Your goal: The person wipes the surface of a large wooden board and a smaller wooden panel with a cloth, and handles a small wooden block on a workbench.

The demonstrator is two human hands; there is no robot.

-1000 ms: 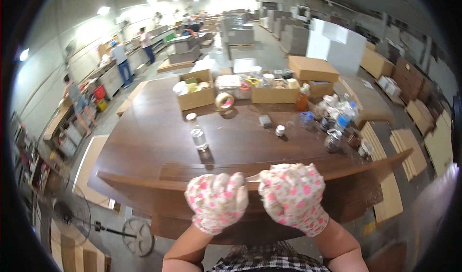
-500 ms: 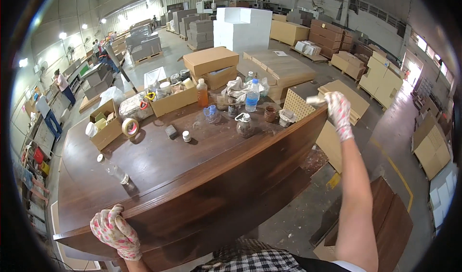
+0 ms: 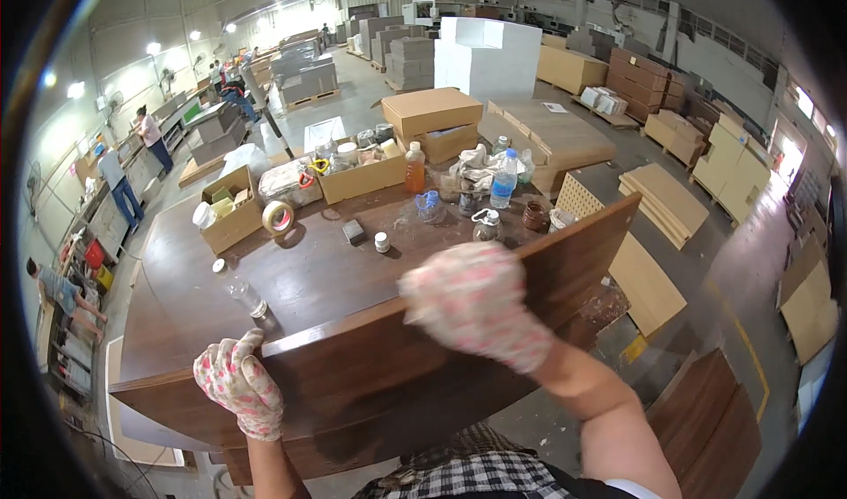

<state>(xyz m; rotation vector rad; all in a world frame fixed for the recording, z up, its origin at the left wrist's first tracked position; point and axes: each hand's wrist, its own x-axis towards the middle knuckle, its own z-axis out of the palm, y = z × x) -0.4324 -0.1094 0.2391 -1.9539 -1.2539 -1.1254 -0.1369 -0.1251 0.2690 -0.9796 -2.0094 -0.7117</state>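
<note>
A long dark brown wooden panel stands on its edge across the near side of the brown table. My left hand, in a white glove with pink flowers, grips the panel's top edge near its left end, fingers curled over. My right hand, in a matching glove and smeared by motion, is closed at the middle of that same edge. What it holds is mostly hidden; the earlier picture shows a small pale pad in it. A clear bottle lies on the table behind my left hand.
On the table are a white-capped jar, a dark block, a tape roll, an orange-liquid bottle, a water bottle and open cardboard boxes. Brown boards lie at right. People work far left.
My right hand has swept left and nearer along the panel's edge, from its far right end to the middle. My left hand keeps its grip. The whole view has shifted slightly.
</note>
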